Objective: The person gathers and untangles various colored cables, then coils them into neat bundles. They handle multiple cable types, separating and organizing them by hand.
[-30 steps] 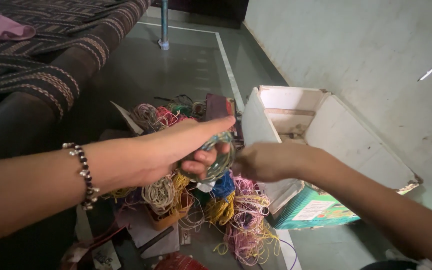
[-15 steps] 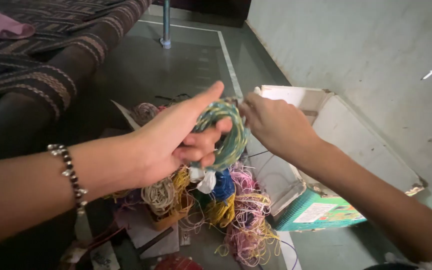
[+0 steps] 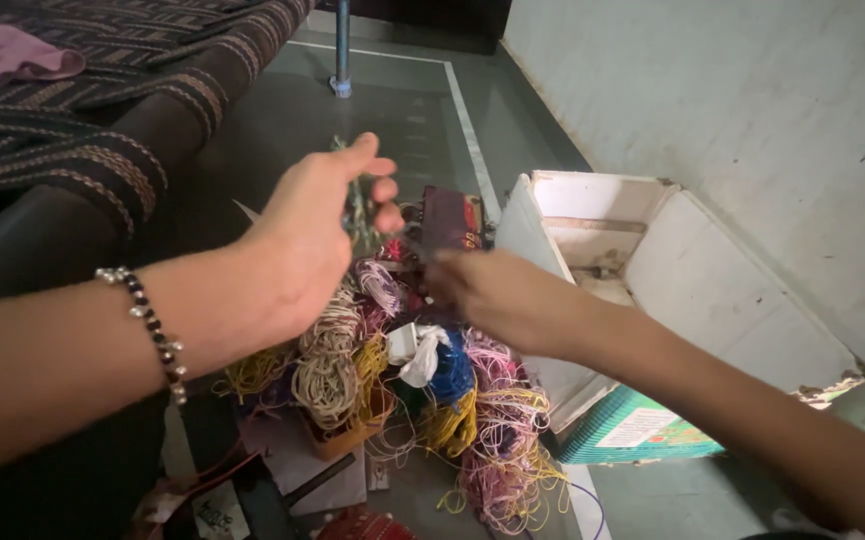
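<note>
My left hand (image 3: 317, 235), with a beaded bracelet on its wrist, is raised over the floor and pinches a small greenish bundle of thin rings (image 3: 357, 205) between thumb and fingers. My right hand (image 3: 492, 295) is lower and to the right, blurred, just above a heap of coloured thread-wrapped ring bundles (image 3: 442, 410) in pink, yellow, blue and cream. Its fingers point toward the heap and are apart from the greenish bundle. Whether they hold anything is unclear.
An open white cardboard box (image 3: 712, 290) lies on the floor to the right, with a teal box (image 3: 632, 435) under its near corner. A dark maroon packet (image 3: 449, 215) lies behind the heap. A striped cushion (image 3: 72, 150) fills the left, and a wall is on the right.
Both hands held the greenish ring bundle together before. Now my left hand alone carries it, higher and farther away, while my right hand has let go and dropped toward the heap.
</note>
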